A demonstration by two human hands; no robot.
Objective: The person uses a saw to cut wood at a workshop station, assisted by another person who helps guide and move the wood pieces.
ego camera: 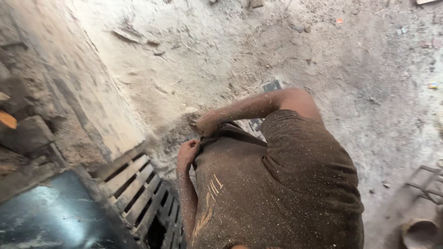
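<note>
I look down at my own brown shirt [277,184], which is speckled with sawdust. My left hand [187,154] is closed on the shirt's edge at the lower left. Just above it, my right hand [207,122] is also closed on the cloth, and its dusty forearm bends in from the upper right. Both hands sit close together at the shirt's hem, above a sawdust-covered floor [221,50].
A wooden slatted pallet [134,184] lies at the lower left beside a dark shiny sheet [50,216]. Rough bricks and rubble [23,129] line the left edge. A metal frame [427,182] and a round pot [417,233] sit at the lower right.
</note>
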